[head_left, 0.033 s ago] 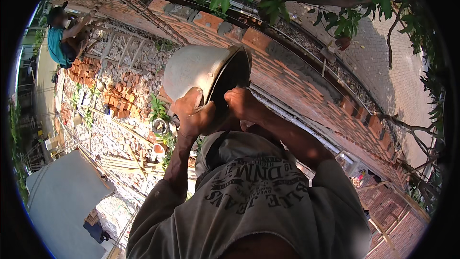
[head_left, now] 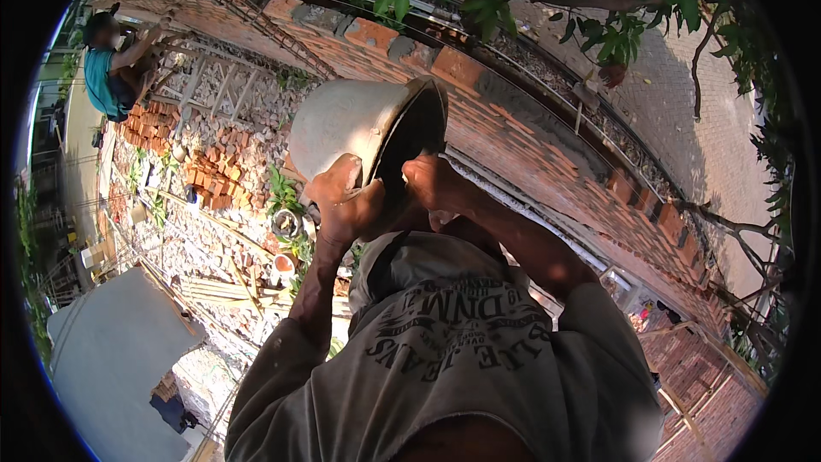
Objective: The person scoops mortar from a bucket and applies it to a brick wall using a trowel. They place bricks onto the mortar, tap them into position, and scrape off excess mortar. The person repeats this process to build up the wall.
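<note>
Teal-clad, a co-worker [head_left: 104, 85] hunches far to the left of the left hand [head_left: 342, 201], heaped orange bricks [head_left: 214, 180] closer in. That left hand clamps the edge of a pale, grimy bucket [head_left: 342, 120], tipped on its side just ahead of both hands! Close beside, the right hand [head_left: 434, 184] clenches at the bucket's dark mouth; off to its right, a brick wall [head_left: 513, 133] slants past.

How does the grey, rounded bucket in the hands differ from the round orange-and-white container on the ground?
The grey, rounded bucket is held up by the left hand and right hand; the round orange-and-white container rests on the ground. The bucket is tipped, its inside dark; the container looks sunlit. Both look round.
</note>
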`<state>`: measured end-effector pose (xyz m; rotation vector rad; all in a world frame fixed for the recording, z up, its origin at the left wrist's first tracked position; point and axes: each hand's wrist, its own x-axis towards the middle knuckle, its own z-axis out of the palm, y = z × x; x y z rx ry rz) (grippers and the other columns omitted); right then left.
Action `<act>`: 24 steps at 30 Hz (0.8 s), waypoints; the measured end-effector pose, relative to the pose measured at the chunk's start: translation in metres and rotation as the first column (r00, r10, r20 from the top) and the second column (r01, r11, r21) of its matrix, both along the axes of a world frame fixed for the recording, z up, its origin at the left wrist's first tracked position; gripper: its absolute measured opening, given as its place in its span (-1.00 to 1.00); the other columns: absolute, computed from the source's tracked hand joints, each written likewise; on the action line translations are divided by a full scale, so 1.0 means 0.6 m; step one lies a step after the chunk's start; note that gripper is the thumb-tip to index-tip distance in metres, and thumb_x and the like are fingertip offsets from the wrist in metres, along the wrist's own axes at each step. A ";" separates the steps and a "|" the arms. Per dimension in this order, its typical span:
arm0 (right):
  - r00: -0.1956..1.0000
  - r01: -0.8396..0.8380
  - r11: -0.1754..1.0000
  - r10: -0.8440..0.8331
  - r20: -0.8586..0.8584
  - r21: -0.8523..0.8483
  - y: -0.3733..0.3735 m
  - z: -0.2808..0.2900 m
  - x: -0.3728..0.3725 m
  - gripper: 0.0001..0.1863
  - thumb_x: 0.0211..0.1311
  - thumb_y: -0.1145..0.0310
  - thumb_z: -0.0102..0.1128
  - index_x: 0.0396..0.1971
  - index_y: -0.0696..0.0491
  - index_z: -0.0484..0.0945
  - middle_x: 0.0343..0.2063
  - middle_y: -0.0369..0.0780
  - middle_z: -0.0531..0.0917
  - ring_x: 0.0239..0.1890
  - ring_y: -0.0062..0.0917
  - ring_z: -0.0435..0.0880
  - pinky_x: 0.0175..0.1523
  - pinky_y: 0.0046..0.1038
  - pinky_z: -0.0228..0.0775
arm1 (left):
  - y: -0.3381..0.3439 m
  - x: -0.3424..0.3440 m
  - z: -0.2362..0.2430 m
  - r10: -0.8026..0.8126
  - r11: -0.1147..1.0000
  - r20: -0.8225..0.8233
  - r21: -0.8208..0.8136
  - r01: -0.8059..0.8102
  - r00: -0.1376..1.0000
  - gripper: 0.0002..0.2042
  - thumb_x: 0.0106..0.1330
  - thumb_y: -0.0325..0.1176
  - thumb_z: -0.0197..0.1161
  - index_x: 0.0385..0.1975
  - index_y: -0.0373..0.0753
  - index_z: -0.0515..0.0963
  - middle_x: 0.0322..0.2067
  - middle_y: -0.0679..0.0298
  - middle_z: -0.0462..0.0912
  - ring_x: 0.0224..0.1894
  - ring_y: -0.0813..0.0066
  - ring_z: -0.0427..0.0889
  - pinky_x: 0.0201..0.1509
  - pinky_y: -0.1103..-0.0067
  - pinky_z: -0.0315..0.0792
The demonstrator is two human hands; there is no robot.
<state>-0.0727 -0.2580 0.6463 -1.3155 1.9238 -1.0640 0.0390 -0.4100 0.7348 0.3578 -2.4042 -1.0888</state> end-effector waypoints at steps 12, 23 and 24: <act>0.685 0.029 1.000 -0.011 0.729 -0.013 0.035 -0.063 -0.044 -0.68 0.12 0.33 0.28 -0.21 0.24 0.52 -0.54 -0.24 0.60 -0.50 -0.59 0.59 -0.41 -0.53 0.44 | -0.081 0.008 -0.097 0.483 0.548 0.045 0.763 -0.341 0.875 -0.83 -0.04 -0.52 0.40 -0.51 -0.36 0.52 -0.56 0.37 0.52 -0.57 0.61 0.37 -0.39 0.65 0.31; 0.867 0.448 0.834 -0.493 0.072 0.323 0.146 -0.152 -0.234 -0.47 0.10 0.28 0.36 0.05 0.13 0.39 -0.28 -0.14 0.55 -0.22 -0.36 0.60 -0.06 -0.34 0.49 | -0.163 0.155 -0.270 0.767 0.428 0.264 0.469 -0.772 0.585 -0.60 -0.12 -0.42 0.36 -0.92 -0.18 0.20 -0.86 0.44 0.18 -0.77 0.58 0.13 -0.63 0.55 0.07; 0.868 0.485 0.832 -0.496 -0.033 0.268 0.150 -0.164 -0.244 -0.48 0.10 0.32 0.34 0.05 0.12 0.39 -0.25 -0.11 0.55 -0.21 -0.27 0.61 -0.11 -0.31 0.50 | -0.164 0.181 -0.274 0.775 0.444 0.260 0.424 -0.789 0.576 -0.60 -0.15 -0.42 0.37 -0.92 -0.20 0.19 -0.86 0.42 0.20 -0.76 0.56 0.14 -0.63 0.53 0.09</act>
